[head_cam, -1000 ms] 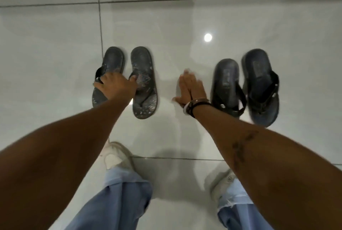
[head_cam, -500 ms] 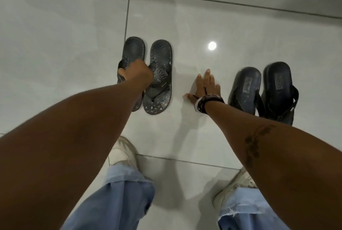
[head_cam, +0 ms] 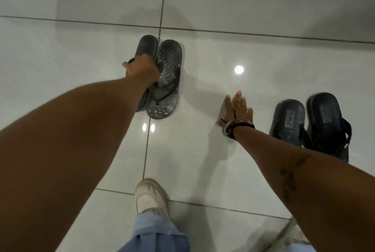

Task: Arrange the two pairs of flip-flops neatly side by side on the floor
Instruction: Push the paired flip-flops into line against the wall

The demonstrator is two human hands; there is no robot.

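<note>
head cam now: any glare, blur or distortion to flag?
Head view: glossy tiled floor throws a round lamp glare spot and two smaller ones; soft shadows spread under both arms; right hand and dark blue pair look slightly smeared; wide-angle stretch swells the forearms at the edges; left hand hides part of the grey pair.

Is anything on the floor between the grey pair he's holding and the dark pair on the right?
Only his own right hand, pressed flat on the tiles in the gap between them. The left hand grips the grey flip-flops; the dark pair lies further right. Otherwise the tiles between look bare.
</note>
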